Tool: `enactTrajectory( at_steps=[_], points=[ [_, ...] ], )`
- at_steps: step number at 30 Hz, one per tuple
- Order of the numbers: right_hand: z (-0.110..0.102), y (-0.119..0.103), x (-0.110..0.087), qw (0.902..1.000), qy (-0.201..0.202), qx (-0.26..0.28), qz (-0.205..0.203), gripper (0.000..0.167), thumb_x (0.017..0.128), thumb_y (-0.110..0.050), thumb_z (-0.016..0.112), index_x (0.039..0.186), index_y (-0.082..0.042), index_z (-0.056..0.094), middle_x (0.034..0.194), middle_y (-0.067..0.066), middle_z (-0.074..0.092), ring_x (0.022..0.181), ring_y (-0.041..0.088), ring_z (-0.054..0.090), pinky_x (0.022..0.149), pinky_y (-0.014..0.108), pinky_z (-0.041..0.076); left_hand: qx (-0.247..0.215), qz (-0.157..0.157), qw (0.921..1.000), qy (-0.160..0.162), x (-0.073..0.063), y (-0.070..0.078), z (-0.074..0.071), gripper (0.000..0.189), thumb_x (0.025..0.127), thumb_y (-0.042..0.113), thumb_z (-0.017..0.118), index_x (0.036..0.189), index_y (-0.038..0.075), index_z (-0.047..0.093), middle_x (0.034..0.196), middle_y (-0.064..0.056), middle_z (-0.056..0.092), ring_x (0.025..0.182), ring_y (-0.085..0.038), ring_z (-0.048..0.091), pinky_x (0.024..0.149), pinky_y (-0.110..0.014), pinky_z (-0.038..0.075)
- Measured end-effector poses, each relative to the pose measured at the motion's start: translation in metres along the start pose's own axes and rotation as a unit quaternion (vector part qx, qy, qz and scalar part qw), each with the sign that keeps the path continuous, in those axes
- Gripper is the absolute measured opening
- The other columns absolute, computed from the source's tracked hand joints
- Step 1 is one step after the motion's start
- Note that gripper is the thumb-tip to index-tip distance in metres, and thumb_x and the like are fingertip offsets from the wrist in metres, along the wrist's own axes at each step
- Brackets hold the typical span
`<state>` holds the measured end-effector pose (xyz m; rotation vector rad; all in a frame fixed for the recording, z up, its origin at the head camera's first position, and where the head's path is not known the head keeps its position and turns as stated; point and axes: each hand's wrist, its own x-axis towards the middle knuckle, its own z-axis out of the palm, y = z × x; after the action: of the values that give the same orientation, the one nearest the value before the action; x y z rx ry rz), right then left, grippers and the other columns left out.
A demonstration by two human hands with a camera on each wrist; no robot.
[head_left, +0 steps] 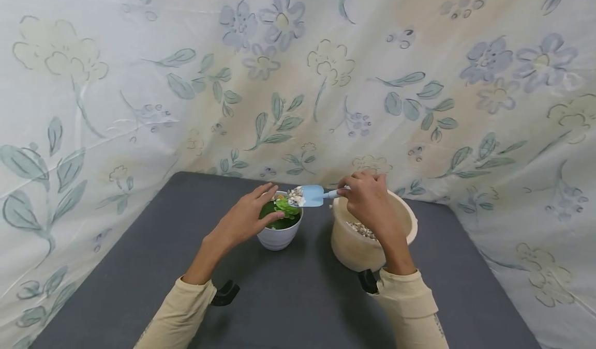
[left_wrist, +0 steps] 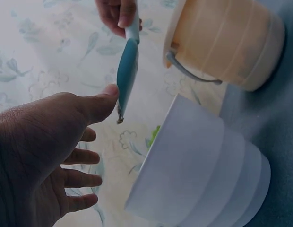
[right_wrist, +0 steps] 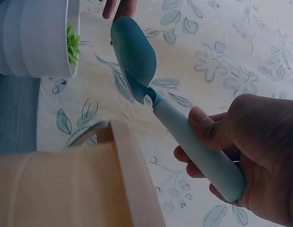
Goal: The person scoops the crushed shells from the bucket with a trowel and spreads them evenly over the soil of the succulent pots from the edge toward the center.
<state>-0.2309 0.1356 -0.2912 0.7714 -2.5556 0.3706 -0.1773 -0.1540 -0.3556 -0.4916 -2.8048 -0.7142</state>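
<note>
My right hand (head_left: pixel 369 200) grips the pale handle of a blue garden trowel (right_wrist: pixel 134 54), held level above the table. Small pebbles (head_left: pixel 296 196) lie heaped on its blade, over the right side of a white ribbed pot (head_left: pixel 278 238). Inside that pot grows a bright green plant (head_left: pixel 287 207), partly covered by the blade. My left hand (head_left: pixel 247 212) hovers at the pot's left side with fingers extended, its thumb near the trowel's tip in the left wrist view. Below my right hand stands a cream bucket (head_left: pixel 354 251) with more pebbles (head_left: pixel 361 230) inside.
Both pots stand on a dark grey table (head_left: pixel 279 297). A grey handle (left_wrist: pixel 191 73) hangs from the bucket's side. Behind the table hangs a floral cloth (head_left: pixel 298 90), which also runs down both sides.
</note>
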Motion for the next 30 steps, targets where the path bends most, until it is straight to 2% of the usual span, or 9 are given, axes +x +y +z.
enactTrajectory(
  at_steps=[7,16,23,30],
  points=[
    [0.006,-0.008,0.005,0.9998,-0.016,0.01,0.005,0.007,0.095,-0.01,0.077,0.1,-0.008,0.081,0.091,0.009,0.075,0.092,0.03,0.061,0.091,0.052,0.041,0.0,-0.008,1.0,-0.002,-0.003,-0.006,0.001,0.078,0.101,0.045,0.067,0.162,0.007,0.038,0.168,-0.021,0.037,0.147,-0.047,0.047,0.115,-0.063,0.045],
    [0.014,-0.014,0.011,0.9997,-0.024,0.0,0.008,0.009,0.095,-0.008,0.075,0.103,-0.008,0.08,0.095,0.01,0.076,0.094,0.029,0.06,0.087,0.048,0.04,-0.009,0.001,1.0,0.001,-0.006,-0.017,0.002,0.078,0.102,0.045,0.066,0.163,0.005,0.037,0.167,-0.024,0.036,0.146,-0.047,0.049,0.115,-0.064,0.044],
    [0.025,-0.021,0.018,0.9994,-0.032,-0.01,0.005,0.009,0.096,-0.01,0.075,0.103,-0.009,0.079,0.099,0.011,0.076,0.099,0.031,0.062,0.096,0.053,0.043,-0.022,-0.018,0.9995,-0.014,-0.008,-0.026,0.005,0.081,0.102,0.046,0.065,0.164,0.005,0.033,0.169,-0.025,0.032,0.149,-0.048,0.044,0.116,-0.065,0.042],
    [0.036,-0.027,0.024,0.9984,-0.033,-0.042,-0.02,0.01,0.096,-0.013,0.076,0.104,-0.008,0.081,0.098,0.009,0.077,0.095,0.03,0.062,0.088,0.048,0.043,-0.043,-0.048,0.9972,-0.038,-0.013,-0.033,0.008,0.095,0.096,0.055,0.07,0.167,0.009,0.026,0.173,-0.022,0.024,0.153,-0.05,0.037,0.117,-0.068,0.04]
  ],
)
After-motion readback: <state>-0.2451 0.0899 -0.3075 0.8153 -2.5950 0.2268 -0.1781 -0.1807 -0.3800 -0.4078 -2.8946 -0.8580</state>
